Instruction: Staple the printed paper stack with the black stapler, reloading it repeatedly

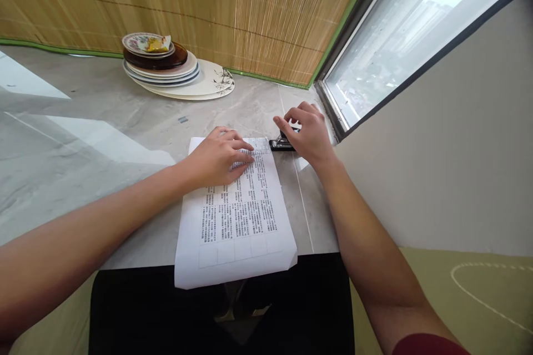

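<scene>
Printed paper [250, 222] lies on the grey marble surface, its near edge hanging over the front. My left hand [225, 156] rests flat on its upper part, fingers spread and pointing right. A black stapler [282, 145] sits at the paper's upper right corner, partly hidden by my right hand. Above the stapler is my right hand [307, 128], its fingers curled and the thumb reaching left, with a gap between thumb and fingers. It seems to hold nothing.
A stack of plates [162, 75] with a yellow wrapper [158, 43] on top stands at the back, before a bamboo blind [166, 0]. A window [387, 39] and pale wall [449, 150] border the right side. A black seat [133, 310] is below the front edge.
</scene>
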Motion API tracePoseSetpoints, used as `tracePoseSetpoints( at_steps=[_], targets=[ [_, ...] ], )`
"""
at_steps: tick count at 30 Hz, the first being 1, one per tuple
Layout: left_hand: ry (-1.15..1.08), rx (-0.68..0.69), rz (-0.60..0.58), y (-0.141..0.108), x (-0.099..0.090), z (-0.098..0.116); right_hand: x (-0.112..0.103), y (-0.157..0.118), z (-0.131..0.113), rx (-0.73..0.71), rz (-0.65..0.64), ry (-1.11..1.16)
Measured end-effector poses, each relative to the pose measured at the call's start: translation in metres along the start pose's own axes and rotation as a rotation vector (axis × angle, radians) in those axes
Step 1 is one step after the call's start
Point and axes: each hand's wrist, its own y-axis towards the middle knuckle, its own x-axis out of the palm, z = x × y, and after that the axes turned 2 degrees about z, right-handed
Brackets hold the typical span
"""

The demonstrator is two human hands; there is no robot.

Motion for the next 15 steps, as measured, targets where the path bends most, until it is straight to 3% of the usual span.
tracePoseSetpoints(
  at_steps=[3, 9, 15],
  targets=[
    [0.003, -0.004, 0.001, 0.0001, 0.0, 0.0, -0.0018, -0.0012, 0.0, 0.003, -0.012, -0.021],
    [-0.028, -0.022, -0.002, -0.0008, 0.0007, -0.0006, -0.0018, -0.0031, 0.0026, 0.014, -0.281, -0.009],
    [-0.038, -0.035, -0.013, -0.0009, 0.0021, -0.0032, -0.0036, -0.0026, 0.002, 0.081, -0.321, -0.078]
  ],
)
